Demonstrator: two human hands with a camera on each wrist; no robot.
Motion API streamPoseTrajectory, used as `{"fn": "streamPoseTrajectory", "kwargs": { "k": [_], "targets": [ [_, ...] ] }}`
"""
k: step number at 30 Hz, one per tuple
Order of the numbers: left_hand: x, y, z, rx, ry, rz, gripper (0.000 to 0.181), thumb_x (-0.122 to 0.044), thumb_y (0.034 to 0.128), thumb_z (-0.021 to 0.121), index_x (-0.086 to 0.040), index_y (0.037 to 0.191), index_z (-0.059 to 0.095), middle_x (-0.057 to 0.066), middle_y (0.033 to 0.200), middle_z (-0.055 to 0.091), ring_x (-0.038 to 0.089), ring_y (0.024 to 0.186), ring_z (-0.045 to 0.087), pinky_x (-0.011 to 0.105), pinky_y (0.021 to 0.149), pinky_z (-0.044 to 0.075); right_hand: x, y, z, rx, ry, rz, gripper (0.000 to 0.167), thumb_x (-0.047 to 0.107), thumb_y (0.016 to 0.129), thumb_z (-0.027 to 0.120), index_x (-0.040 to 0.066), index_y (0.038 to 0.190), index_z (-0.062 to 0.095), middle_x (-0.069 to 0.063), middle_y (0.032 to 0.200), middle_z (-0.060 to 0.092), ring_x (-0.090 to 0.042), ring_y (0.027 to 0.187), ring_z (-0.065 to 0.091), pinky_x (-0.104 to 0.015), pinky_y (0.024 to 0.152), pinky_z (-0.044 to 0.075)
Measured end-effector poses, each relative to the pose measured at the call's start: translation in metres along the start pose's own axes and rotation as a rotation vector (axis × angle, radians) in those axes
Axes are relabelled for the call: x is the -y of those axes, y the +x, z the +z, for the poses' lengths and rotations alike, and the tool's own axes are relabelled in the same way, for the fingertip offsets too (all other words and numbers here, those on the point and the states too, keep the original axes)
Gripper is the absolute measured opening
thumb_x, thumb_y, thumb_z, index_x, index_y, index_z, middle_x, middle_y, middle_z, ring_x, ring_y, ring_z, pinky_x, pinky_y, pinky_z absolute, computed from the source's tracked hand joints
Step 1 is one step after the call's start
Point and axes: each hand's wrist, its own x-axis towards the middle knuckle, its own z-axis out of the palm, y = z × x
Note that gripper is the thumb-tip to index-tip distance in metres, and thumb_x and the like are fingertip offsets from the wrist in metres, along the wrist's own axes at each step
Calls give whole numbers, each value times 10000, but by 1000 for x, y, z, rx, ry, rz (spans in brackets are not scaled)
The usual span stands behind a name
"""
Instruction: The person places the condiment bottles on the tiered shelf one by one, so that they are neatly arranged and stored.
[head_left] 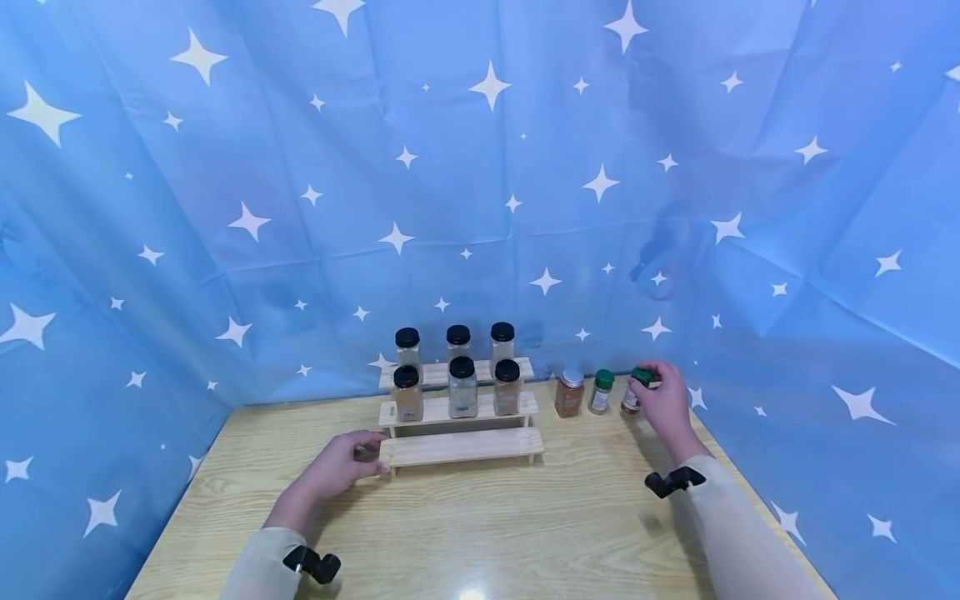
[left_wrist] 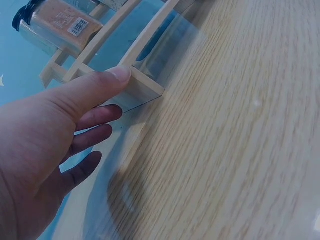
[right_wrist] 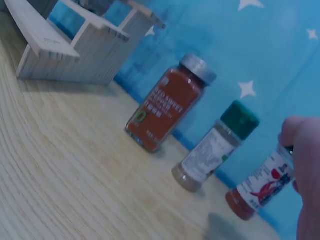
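A three-step wooden rack (head_left: 461, 447) stands near the back of the table, its lowest step bare. My left hand (head_left: 341, 467) is at the rack's left end; in the left wrist view the thumb of that hand (left_wrist: 65, 110) rests on the front step's end, other fingers loosely bent. At the right, my right hand (head_left: 666, 408) pinches the green cap of a small jar (head_left: 631, 400). In the right wrist view this jar (right_wrist: 262, 185) has red contents and a chilli label, and part of my right hand (right_wrist: 307, 165) covers its cap.
Black-capped jars (head_left: 462, 392) stand on the rack's two upper steps. Between rack and right hand stand a silver-capped jar (head_left: 569, 394) of red-brown powder and a green-capped jar (head_left: 602, 392). A blue star-patterned cloth (head_left: 480, 192) hangs behind the table (head_left: 487, 525).
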Motion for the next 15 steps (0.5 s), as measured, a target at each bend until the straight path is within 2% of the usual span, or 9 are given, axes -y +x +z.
{"fn": "streamPoseTrajectory", "kwargs": {
  "k": [5,11,15],
  "targets": [
    [3,1,0,-3,-3,-5,575,-310,932,928,-100,1431,733,59,1265,742,309,1204,700,571,1062,579,12,-6,-6,-15,16,-37,397,110,1062,740,-26,1416,622,-224,1359,523,-341,1165,596,-104,732,533],
    [4,2,0,-5,-3,-15,573,-321,933,925,-136,1440,733,31,1271,747,284,1213,689,568,1073,569,28,-14,-10,2,13,-90,445,128,1060,759,-44,1445,617,-209,1334,547,-325,1205,601,-49,832,491],
    [3,1,1,0,0,-8,574,-327,937,921,-130,1441,731,42,1282,747,302,1220,688,573,1070,569,39,-22,-14,23,-1,-119,441,146,1056,776,-41,1429,634,-195,1335,564,-355,1214,612,-72,856,492]
  ]
}}
